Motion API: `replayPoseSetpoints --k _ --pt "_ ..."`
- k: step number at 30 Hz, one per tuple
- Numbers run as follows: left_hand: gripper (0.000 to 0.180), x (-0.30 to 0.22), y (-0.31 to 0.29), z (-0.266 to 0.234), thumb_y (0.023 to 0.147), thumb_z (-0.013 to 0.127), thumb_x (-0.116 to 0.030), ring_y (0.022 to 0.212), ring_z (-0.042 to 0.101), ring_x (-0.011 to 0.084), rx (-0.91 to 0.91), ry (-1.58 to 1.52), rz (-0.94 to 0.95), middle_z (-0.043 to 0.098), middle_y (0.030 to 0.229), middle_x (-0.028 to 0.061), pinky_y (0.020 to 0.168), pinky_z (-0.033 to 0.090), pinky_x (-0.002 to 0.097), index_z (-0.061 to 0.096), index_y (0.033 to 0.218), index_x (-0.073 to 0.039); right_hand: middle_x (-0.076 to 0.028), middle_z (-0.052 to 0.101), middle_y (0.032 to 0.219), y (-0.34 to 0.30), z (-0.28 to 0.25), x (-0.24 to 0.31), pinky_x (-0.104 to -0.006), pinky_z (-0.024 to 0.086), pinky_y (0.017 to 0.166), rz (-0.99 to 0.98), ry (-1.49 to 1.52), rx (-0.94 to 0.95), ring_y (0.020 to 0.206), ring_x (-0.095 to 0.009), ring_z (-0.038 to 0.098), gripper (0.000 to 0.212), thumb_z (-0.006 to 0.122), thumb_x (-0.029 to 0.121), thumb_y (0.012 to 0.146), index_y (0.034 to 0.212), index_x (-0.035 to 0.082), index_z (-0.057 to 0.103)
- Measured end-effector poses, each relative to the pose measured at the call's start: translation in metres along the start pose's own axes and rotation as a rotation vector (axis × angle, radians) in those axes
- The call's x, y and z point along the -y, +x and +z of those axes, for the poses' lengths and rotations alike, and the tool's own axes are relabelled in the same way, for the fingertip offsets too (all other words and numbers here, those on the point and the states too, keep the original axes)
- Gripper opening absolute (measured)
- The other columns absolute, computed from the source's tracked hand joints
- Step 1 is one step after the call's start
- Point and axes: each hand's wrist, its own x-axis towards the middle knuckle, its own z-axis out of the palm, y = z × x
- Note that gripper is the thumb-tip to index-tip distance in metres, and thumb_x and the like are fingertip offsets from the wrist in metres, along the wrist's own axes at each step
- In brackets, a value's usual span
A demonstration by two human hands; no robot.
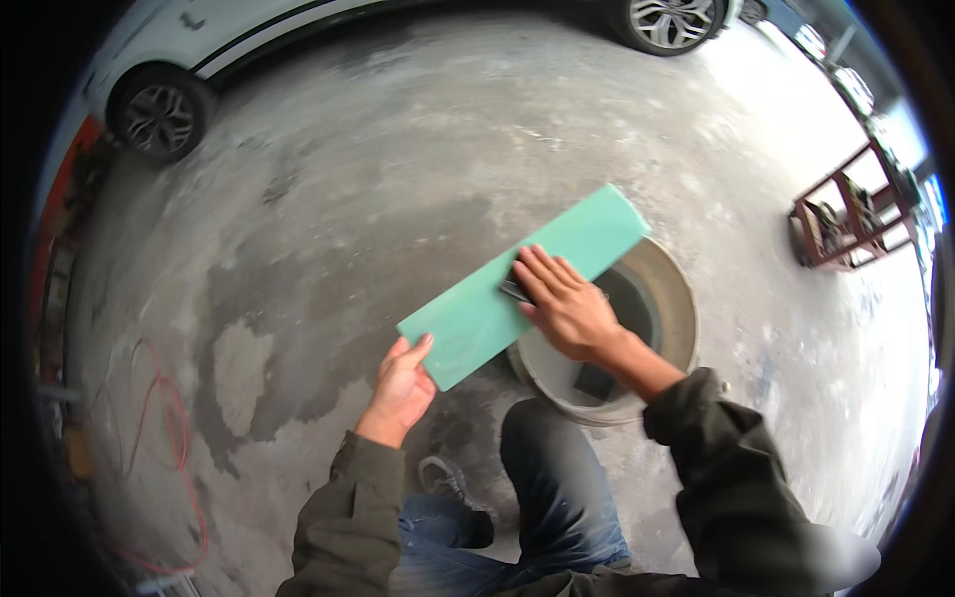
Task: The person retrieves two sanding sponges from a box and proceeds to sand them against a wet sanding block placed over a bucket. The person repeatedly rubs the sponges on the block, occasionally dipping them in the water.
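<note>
A long flat light-green panel [477, 316] slants up from lower left to upper right, its far end over the rim of a round bucket [678, 274]. My left hand [400, 390] grips its near left corner, thumb on top and fingers underneath. Flat on the panel's middle lies my right hand [567, 303], pressing a small dark piece of sandpaper [514, 287] against the surface. Most of that piece is hidden under the fingers. Greyish water [552, 363] fills part of the bucket, and a dark square piece [594, 382] shows inside, below my right wrist.
The concrete floor [398, 149] has wet patches. A white car [288, 40] stands across the far side. At the right is a reddish-brown shelf cart [851, 224] with things on it. A red hose [182, 453] lies looped at the left. My knees are close to the bucket.
</note>
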Motion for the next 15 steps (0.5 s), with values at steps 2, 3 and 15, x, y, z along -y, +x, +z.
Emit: replayPoseSetpoints --k 2,3,15 --pt "0.031 0.002 0.000 -0.003 0.098 0.058 -0.004 0.119 0.060 0.0223 0.036 0.130 0.056 0.061 0.128 0.0121 0.101 0.048 0.0395 0.053 0.128 0.001 -0.020 0.042 0.154 0.009 0.018 0.022 -0.0452 0.032 0.119 -0.006 0.155 -0.057 0.146 -0.033 0.036 0.056 0.056 0.031 0.098 0.142 -0.003 0.049" --pt "0.033 0.001 0.000 -0.005 0.095 0.059 0.001 0.119 0.060 0.0219 0.058 0.209 0.093 0.061 0.127 0.0121 0.102 0.048 0.0390 0.053 0.127 0.001 -0.020 0.043 0.154 0.010 0.021 0.036 -0.0452 0.032 0.119 -0.083 0.275 -0.053 0.146 -0.032 0.037 0.056 0.056 0.031 0.098 0.142 -0.004 0.050" --pt "0.085 -0.002 0.001 0.002 0.077 0.081 0.000 0.123 0.052 0.0288 -0.159 0.961 0.369 0.045 0.140 0.0179 0.101 0.049 0.0401 0.032 0.147 -0.004 -0.020 0.049 0.148 -0.047 -0.024 -0.110 -0.0451 0.034 0.116 0.568 -0.103 -0.319 0.139 -0.034 0.045 0.046 0.049 0.027 0.103 0.138 -0.003 0.051"
